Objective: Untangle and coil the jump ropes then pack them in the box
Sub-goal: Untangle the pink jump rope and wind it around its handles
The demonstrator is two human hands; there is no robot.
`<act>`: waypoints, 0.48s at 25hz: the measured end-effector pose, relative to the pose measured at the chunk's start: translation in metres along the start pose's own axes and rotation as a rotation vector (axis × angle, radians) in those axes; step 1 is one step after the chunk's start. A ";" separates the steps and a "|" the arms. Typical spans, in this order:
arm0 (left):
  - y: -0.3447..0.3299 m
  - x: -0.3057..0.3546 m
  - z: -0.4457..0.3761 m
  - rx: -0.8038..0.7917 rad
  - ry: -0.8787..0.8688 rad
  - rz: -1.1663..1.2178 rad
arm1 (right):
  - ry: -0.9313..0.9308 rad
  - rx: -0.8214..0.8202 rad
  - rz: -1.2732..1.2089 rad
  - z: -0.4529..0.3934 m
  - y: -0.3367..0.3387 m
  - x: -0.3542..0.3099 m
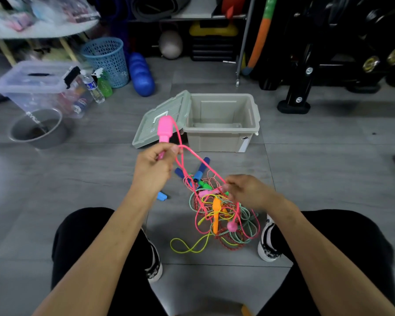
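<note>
The person's 2 knees in black trousers are framing the bottom of the view, with 2 black-and-white shoes (267, 241) resting on the grey floor (78, 179) between them. The left hand (154, 166) is lifting a pink handle (164, 128) upright, its fingers curling tightly around the handle's lower end and pinching the pink cord (201, 159) that is running from the handle's top. That cord is stretching down and to the right, where the right hand (249, 190) is holding it with fingers curled, just above the heap. The tangle of jump ropes (217, 215) is lying on the floor between the shoes, with pink, yellow, teal and red-striped cords knotting over each other. An orange handle (216, 215) is sitting in the middle of it, and a second pink handle end (232, 226) is lying just beside that. 2 dark blue handles (201, 169) and a green handle (203, 184) are poking out at the far edge of the heap, and a light blue handle (162, 196) is lying apart to the left. Beyond the ropes, the grey box (221, 135) is standing open, and its lid (160, 120) is leaning against its left side.
</note>
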State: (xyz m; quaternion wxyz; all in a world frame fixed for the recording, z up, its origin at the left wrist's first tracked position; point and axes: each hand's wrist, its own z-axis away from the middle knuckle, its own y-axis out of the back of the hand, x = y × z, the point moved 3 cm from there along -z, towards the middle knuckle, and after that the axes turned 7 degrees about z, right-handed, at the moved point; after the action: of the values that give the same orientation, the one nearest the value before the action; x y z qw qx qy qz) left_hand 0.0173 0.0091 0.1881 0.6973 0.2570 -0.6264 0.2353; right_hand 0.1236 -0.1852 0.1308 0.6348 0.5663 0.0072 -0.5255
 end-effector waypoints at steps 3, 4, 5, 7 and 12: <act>0.010 -0.020 -0.008 -0.102 0.146 -0.475 | 0.059 0.138 0.094 0.003 0.005 -0.003; 0.009 -0.031 -0.009 -0.217 0.204 -0.723 | 0.131 0.229 0.035 0.008 0.011 -0.012; 0.007 -0.038 -0.006 -0.309 0.234 -0.928 | 0.200 0.308 -0.045 0.013 0.017 -0.021; 0.001 -0.036 0.001 -0.317 0.196 -0.999 | 0.296 0.353 -0.123 0.021 0.025 -0.034; -0.023 -0.015 0.015 -0.432 -0.139 -0.448 | 0.385 0.274 -0.043 0.020 0.015 -0.043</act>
State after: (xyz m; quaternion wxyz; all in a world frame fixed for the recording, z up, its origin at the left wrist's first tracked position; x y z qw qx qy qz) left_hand 0.0195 -0.0178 0.1728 0.7259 0.2498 -0.6358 -0.0805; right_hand 0.1031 -0.1737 0.1750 0.5275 0.7367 0.0688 -0.4174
